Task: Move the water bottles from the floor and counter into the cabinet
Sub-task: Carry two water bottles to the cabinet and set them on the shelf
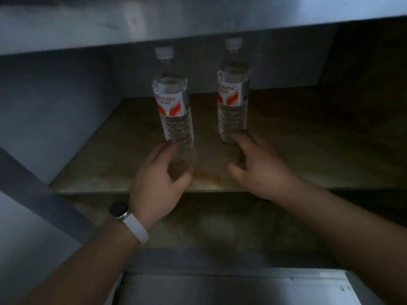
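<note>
Both hands reach into the dim cabinet, over its worn brownish shelf point(297, 150). The left hand point(158, 183) wraps the base of a clear plastic water bottle with a white cap and red-and-white label point(174, 106), fingers curled round its ribbed lower body; the bottle leans a little and whether its bottom rests on the shelf is hidden by the hand. The right hand point(253, 168) is spread loosely, fingertips touching the foot of a second clear, white-capped, red-labelled water bottle point(233, 100), which stands upright just beyond it. A white-strapped watch point(127, 219) sits on the left wrist. The placing step looks nearly done: next the left bottle needs setting upright and letting go, then both hands drawn back without knocking either bottle.
</note>
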